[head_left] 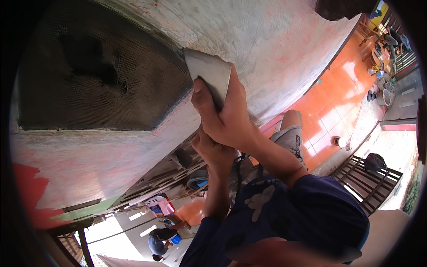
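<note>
My right hand [227,115] is closed round a wide metal putty knife [208,73], its thumb lying along the flat blade. Just below, my left hand [215,153] is closed against the right one, at the lower end of the same tool. The handle is hidden inside my hands. One corner of the blade touches the wall at the edge of a dark mesh screen [147,84]. That mesh is torn, with a ragged hole in it. Around it the wall [267,49] shows patchy white and grey with worn pink paint.
To the right runs an orange tiled floor [331,104] with a small bucket [340,141]. A slatted metal rack [369,180] carries a black bag [375,162]. Another person [161,236] bends near a blue container [176,240] at the lower left. A round table [380,57] stands at the far right.
</note>
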Available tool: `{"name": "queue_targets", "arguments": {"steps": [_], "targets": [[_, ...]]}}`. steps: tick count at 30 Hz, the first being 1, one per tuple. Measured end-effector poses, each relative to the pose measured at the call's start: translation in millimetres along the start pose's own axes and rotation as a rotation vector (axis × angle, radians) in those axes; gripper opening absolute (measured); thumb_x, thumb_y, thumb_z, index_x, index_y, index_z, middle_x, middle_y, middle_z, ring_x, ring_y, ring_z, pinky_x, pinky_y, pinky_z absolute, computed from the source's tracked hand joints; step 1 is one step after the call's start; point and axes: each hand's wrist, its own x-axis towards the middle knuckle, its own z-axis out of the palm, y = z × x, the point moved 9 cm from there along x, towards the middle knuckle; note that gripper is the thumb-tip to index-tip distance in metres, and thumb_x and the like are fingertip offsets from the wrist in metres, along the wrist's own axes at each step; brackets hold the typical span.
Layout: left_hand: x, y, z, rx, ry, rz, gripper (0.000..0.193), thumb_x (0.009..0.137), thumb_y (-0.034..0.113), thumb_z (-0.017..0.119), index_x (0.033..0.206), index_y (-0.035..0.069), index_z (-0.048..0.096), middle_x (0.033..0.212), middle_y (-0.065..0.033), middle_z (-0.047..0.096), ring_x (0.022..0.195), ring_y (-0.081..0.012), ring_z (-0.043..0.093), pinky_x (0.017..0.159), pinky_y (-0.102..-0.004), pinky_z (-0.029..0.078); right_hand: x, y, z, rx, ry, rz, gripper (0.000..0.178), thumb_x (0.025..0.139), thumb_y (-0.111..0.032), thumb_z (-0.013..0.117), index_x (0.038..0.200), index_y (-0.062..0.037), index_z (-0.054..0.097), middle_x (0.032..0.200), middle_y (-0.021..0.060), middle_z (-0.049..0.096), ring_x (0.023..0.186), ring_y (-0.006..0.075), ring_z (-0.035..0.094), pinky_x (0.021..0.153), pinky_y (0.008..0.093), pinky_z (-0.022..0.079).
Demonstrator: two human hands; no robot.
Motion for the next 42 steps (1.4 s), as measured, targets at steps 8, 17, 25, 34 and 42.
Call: {"name": "queue_targets", "arguments": {"steps": [8,17,25,34,42], "targets": [[-1.9,3.0,-0.6,-0.007,-0.006,-0.073,0.044,0.073,0.014,0.079,0.110,-0.005,0.065,0.083,-0.0193,0.070,0.073,-0.0354,0.072,0.066,-0.0364,0.054,-6.1,21.4,-0.2,0.173,0.005,0.126,0.036,0.095,-0.006,0.056,0.125,0.0076,0.042,0.092,0.0260,0.061,0.079,0.0374,0.065,0.069,0.0401,0.050],[-0.3,12.0,-3.3,0.010,0.014,-0.061,0.046,0.072,0.011,0.079,0.111,-0.007,0.064,0.083,-0.0201,0.069,0.073,-0.0368,0.071,0.067,-0.0377,0.054,-0.4,16.7,0.8,0.188,-0.048,0.183,0.038,0.095,-0.006,0.057,0.127,0.0082,0.041,0.091,0.0261,0.062,0.078,0.0359,0.066,0.066,0.0393,0.050],[-2.1,4.7,1.3,-0.055,-0.037,-0.033,0.047,0.074,0.011,0.077,0.114,-0.008,0.062,0.090,-0.0216,0.069,0.079,-0.0392,0.071,0.070,-0.0382,0.054,2.3,-10.0,-3.1,-0.065,-0.009,-0.109,0.027,0.094,-0.003,0.056,0.119,0.0016,0.046,0.090,0.0193,0.056,0.072,0.0380,0.061,0.064,0.0402,0.049],[12.3,-4.2,1.0,-0.157,-0.013,-0.086,0.047,0.074,0.013,0.078,0.116,-0.004,0.063,0.086,-0.0173,0.070,0.075,-0.0333,0.071,0.070,-0.0350,0.054,10.8,-27.2,4.8,-0.189,0.041,-0.166,0.018,0.094,-0.003,0.055,0.111,-0.0005,0.048,0.090,0.0166,0.055,0.070,0.0347,0.061,0.060,0.0381,0.048],[14.8,2.9,-10.0,-0.128,-0.071,-0.090,0.057,0.073,0.010,0.078,0.125,-0.005,0.061,0.090,-0.0174,0.072,0.078,-0.0332,0.073,0.073,-0.0333,0.055,6.2,-16.1,8.7,-0.099,0.055,-0.065,0.018,0.094,-0.002,0.055,0.110,0.0015,0.046,0.079,0.0173,0.054,0.063,0.0354,0.056,0.057,0.0416,0.044]]}}
